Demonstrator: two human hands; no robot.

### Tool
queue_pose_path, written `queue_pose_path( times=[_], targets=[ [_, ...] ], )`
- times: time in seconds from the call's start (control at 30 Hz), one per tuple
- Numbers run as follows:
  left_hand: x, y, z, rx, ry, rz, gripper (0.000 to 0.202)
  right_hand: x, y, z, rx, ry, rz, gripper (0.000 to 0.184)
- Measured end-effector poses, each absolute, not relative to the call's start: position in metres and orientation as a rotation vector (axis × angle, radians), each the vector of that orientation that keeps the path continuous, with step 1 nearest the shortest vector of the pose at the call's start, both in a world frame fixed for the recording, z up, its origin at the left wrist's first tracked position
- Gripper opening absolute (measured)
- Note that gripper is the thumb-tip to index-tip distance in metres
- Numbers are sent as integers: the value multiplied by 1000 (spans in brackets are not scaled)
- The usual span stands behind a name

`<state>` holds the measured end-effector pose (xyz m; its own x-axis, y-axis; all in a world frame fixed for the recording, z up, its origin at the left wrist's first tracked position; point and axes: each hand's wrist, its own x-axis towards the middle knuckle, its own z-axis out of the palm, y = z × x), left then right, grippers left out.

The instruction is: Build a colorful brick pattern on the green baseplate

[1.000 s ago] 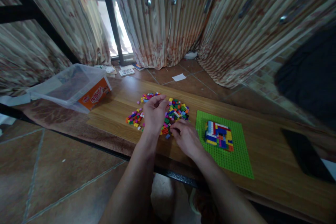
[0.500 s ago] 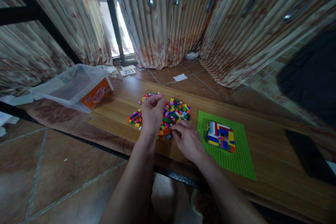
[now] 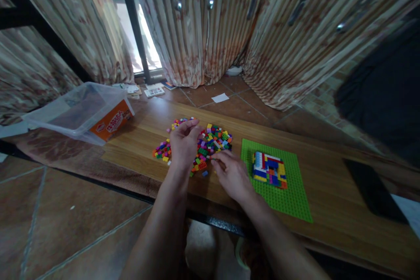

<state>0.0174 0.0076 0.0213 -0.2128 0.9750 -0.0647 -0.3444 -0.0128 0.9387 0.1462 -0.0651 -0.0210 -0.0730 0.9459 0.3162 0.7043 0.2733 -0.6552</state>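
Note:
A spread-out pile of small colourful toy building bricks (image 3: 215, 140) lies on the wooden tabletop. Over its left half is my left hand (image 3: 184, 143), thumb and fingers pinched together; whatever they hold is too small to make out. My right hand (image 3: 232, 174) rests at the pile's near right edge, with thumb and forefinger closed at the bricks. Something tiny may sit at those fingertips, but I cannot tell what. To the right of this hand, a green baseplate (image 3: 297, 192) carries a low, multicoloured brick build (image 3: 269, 169) with a hollow in its middle.
A clear plastic bin (image 3: 82, 113) with an orange label stands at the table's left end. On the right lie a dark flat object (image 3: 374, 190) and a white sheet (image 3: 407, 210). Curtains (image 3: 183, 30) hang behind, and a dark shape (image 3: 377, 96) fills the right side.
The whole view has shifted slightly, so the table and its contents appear further left. Both hands keep nearly the same pinched pose over the bricks.

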Motion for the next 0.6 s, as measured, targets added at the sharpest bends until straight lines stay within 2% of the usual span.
queue_pose_path(
  times=[0.2, 0.43, 0.6],
  targets=[
    [19, 9, 19, 806, 1094, 1488, 23, 192, -64, -5, -1506, -1370, 425, 19],
    [21, 7, 20, 869, 1119, 1440, 27, 289, -76, -5, -1720, -916, 236, 34],
    [25, 9, 19, 888, 1151, 1429, 26, 334, -86, -23, -1888, -902, 389, 35]
  ],
)
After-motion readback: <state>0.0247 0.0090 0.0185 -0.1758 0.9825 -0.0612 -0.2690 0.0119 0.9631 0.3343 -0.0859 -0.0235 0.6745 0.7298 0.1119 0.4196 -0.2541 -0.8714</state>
